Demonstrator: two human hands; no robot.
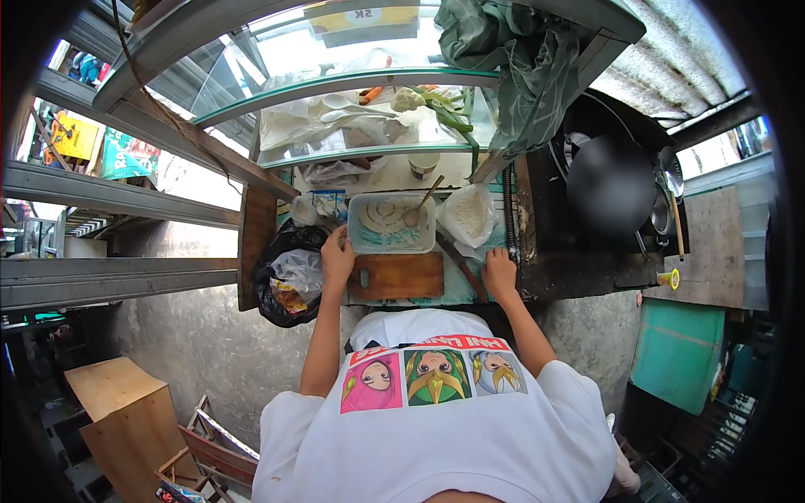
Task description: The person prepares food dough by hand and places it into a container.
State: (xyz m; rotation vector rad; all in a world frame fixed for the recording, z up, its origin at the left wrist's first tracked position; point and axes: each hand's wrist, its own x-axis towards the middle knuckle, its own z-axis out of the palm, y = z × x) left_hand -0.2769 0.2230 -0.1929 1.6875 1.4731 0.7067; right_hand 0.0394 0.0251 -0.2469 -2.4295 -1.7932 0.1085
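A clear plastic tub (362, 220) with pale batter residue inside stands on the counter, and a wooden-handled spoon (412, 216) leans in it. My left hand (338, 258) is at the tub's left side, its fingers curled against the rim. To the tub's right sits an open white plastic bag of flour (467, 215). My right hand (500, 273) lies on the counter's front edge just below that bag, fingers stretched out, with nothing visible in it. Between the hands are a wooden cutting board (397, 277) and a long dark knife-like tool (461, 266).
A black bag with plastic waste (289, 285) hangs at the left. Behind the tub stand a paper cup (423, 165) and a glass case holding vegetables (436, 105). A dark wok (610, 186) is at the right. Green cloth (537, 80) hangs above.
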